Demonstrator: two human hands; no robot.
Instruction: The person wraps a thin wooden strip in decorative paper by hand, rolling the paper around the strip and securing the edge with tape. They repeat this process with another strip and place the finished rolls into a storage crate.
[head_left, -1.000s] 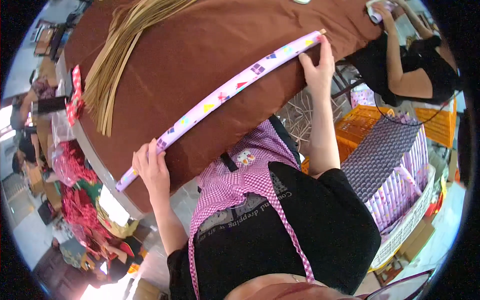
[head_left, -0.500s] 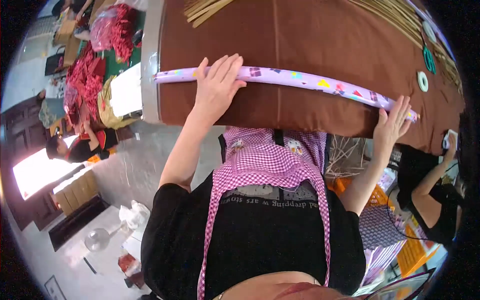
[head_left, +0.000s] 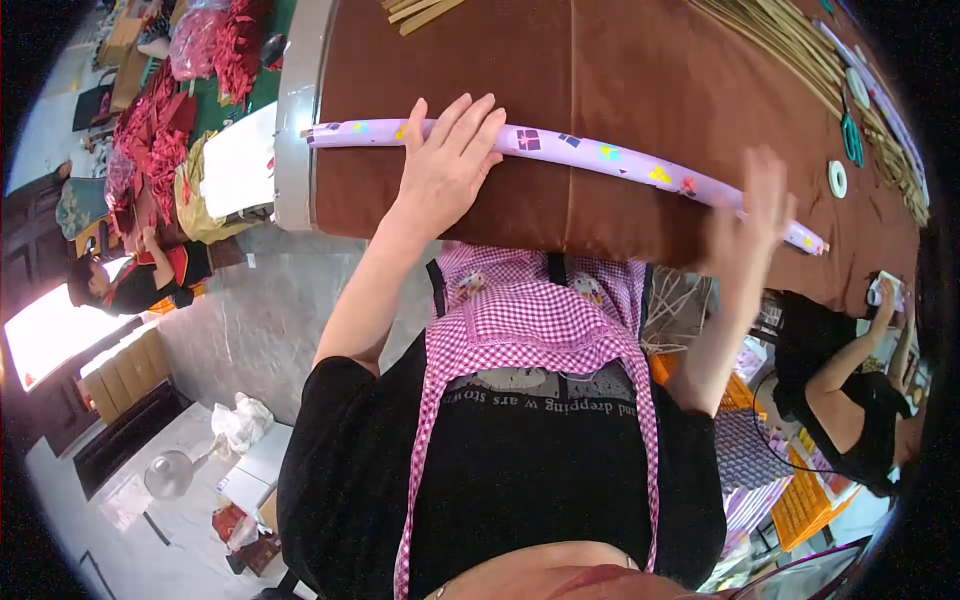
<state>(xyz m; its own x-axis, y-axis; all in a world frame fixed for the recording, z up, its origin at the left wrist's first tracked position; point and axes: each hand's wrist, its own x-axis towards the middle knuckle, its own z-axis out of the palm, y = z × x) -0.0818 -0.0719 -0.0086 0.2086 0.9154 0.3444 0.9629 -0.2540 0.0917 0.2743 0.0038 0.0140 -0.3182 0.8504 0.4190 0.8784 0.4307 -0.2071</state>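
Note:
A long lilac roll of printed wrapping sheet (head_left: 570, 152) lies crosswise on the brown cloth-covered table (head_left: 480, 55). Small coloured shapes and gift boxes are printed on it, and a narrow tip pokes out at each end. My left hand (head_left: 445, 165) rests flat across the roll's left part, palm down, fingers spread. Toward the right end, my right hand (head_left: 755, 210) is over the roll, blurred by motion with its fingers stretched out. Whether its palm touches the roll I cannot tell.
Thin wooden strips (head_left: 770, 50) lie at the far right, near green-handled scissors (head_left: 852, 138) and a white tape ring (head_left: 837, 179). More strips (head_left: 420, 14) lie at the far edge. A co-worker (head_left: 850, 390) works at right; another person (head_left: 130, 280) is at left.
My right hand has shifted left and toward the middle of the roll, and is now blurred. The left hand stays on the roll, which has turned a little, its printed shapes showing differently.

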